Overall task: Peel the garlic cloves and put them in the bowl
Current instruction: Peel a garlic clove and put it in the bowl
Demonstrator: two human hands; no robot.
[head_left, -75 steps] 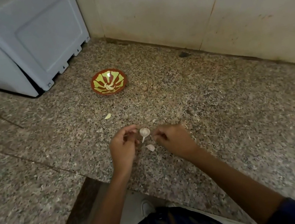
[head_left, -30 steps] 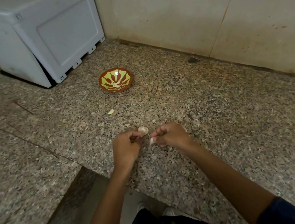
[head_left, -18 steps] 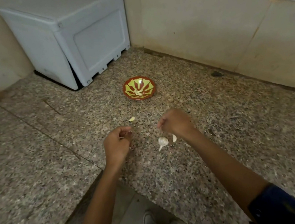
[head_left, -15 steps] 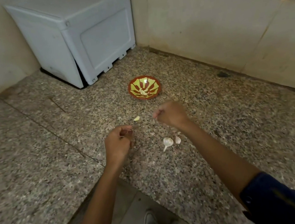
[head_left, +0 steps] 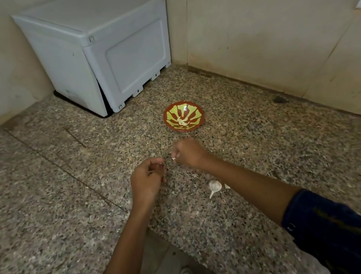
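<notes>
1. Nearest on the granite counter (head_left: 269,147): the garlic bulb (head_left: 215,186), lying just beside the right forearm on its inner side. Its thin stalk points toward me and to the left. A small pale piece (head_left: 227,186) shows at the forearm's edge; clove or skin, I cannot tell.

2. Next out, the left hand (head_left: 147,181). Fingers curled, thumb and forefinger brought together. Whether they pinch anything I cannot tell; something reddish at the fingertips is too small to read.

3. Slightly farther and to the right, the right hand (head_left: 190,153). Fingers curled, pinching a small white clove (head_left: 174,158) that just shows at the fingertips on the hand's left side. The hand is blurred.

4. Farther on, the bowl (head_left: 201,120), red-brown with yellow-green streaks, with pale peeled cloves (head_left: 183,120) at its centre. It lies straight ahead of the right hand, near but apart, with bare counter between.

5. Judgement: the right hand is the nearer one, so the drop is a short forward reach from it. The left is offset to the side.

6. Farthest: a grey plastic box (head_left: 104,50) in the wall corner.
</notes>
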